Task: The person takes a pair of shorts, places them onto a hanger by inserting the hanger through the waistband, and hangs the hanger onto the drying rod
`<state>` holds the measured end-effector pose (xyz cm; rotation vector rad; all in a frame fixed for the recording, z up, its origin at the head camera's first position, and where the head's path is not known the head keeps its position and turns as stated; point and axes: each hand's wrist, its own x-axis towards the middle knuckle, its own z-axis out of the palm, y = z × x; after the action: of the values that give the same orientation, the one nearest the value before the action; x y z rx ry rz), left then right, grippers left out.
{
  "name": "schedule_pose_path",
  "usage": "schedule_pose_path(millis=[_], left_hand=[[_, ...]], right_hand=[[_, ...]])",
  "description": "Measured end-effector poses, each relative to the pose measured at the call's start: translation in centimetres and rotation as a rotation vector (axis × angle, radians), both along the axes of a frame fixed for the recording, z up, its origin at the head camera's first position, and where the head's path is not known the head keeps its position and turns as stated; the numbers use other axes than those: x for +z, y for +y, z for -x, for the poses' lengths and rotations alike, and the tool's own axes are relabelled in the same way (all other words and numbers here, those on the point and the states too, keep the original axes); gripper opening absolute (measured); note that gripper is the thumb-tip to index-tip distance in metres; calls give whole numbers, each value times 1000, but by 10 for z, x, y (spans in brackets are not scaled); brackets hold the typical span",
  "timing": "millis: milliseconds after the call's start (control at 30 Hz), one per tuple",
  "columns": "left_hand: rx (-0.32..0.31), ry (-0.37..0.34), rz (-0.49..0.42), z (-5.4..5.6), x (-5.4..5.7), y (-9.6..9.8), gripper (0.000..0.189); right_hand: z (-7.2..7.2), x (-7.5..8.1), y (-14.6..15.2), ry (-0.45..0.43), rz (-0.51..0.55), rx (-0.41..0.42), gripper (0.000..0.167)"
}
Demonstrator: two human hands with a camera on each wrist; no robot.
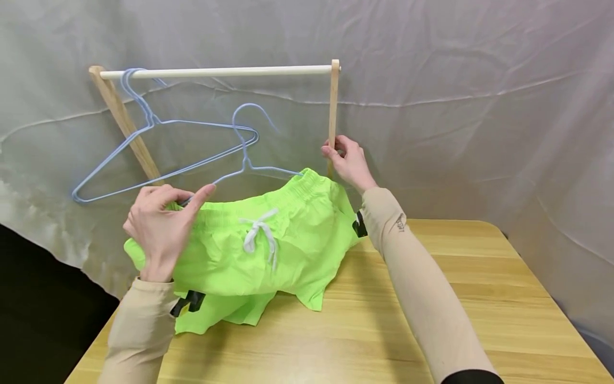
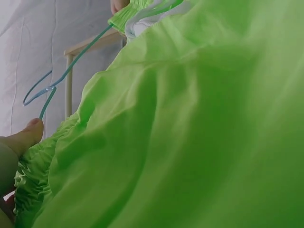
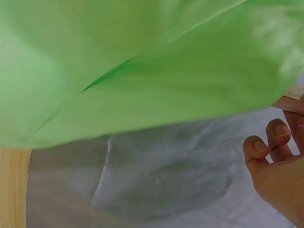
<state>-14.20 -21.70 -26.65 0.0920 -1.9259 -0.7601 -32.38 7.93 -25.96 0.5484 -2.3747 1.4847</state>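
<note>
Neon green shorts [image 1: 225, 245] with a white drawstring bow [image 1: 259, 234] hang on a light blue wire hanger [image 1: 246, 162], whose hook stands up free of the rack. My left hand [image 1: 160, 221] pinches the hanger's left arm and the gathered waistband [image 2: 35, 175] between thumb and fingers. The far end of the hanger runs into the waistband on the right. My right hand [image 1: 350, 162] grips the right wooden post [image 1: 333, 106] of the clothes rack, its thumb and fingers around it. In the right wrist view, green cloth covers much of the post near that hand.
Two or so more blue hangers [image 1: 144, 128] hang at the left end of the rack's white rail [image 1: 216, 71]. Its left wooden post [image 1: 127, 125] slants behind them. A wooden table [image 1: 455, 277] lies beneath the shorts, with a grey cloth backdrop [image 1: 455, 122] behind.
</note>
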Motion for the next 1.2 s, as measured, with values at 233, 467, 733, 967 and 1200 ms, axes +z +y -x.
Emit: schedule_pose_path(millis=[233, 467, 733, 967, 1200], left_hand=[[63, -3, -6, 3, 21, -13, 40], [116, -18, 13, 4, 41, -24, 50], [193, -28, -1, 3, 60, -35, 57], [232, -22, -19, 7, 68, -41, 60], [230, -31, -49, 21, 69, -35, 59]], right_hand=[[2, 1, 1, 2, -22, -14, 26], [4, 1, 1, -4, -18, -14, 25], [5, 1, -1, -24, -21, -12, 26], [3, 1, -1, -18, -37, -17, 28], [2, 2, 0, -8, -53, -20, 29]])
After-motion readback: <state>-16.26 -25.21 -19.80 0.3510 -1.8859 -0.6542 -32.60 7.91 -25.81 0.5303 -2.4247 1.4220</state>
